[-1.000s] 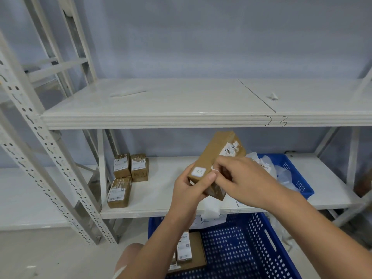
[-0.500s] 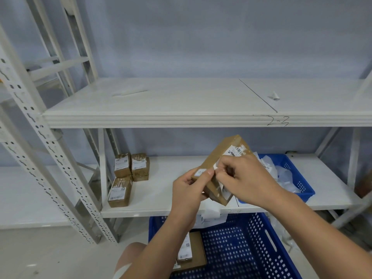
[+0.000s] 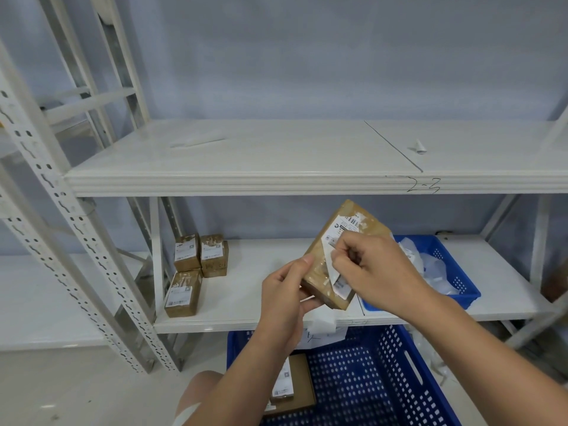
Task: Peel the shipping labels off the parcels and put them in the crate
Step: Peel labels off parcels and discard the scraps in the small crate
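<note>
I hold a brown cardboard parcel (image 3: 365, 224) tilted in front of the lower shelf. My left hand (image 3: 284, 298) grips its lower left edge from below. My right hand (image 3: 373, 272) pinches the white shipping label (image 3: 327, 258), whose left edge is lifted and folded back from the parcel's face. The label's upper part, with a barcode, still sticks near the parcel's top. Below my arms stands a large blue perforated crate (image 3: 384, 379) holding a flat brown parcel (image 3: 299, 392) with a label on it.
Three labelled brown parcels (image 3: 196, 265) sit at the left end of the lower shelf (image 3: 246, 302). A smaller blue basket (image 3: 451, 272) with white plastic stands at the right. The upper shelf (image 3: 276, 155) and perforated uprights (image 3: 61, 216) close in overhead and at left.
The parcel has turned its labelled face toward me. My right hand has lifted the label's edge and pulled it back; my left hand slid down to the parcel's lower edge.
</note>
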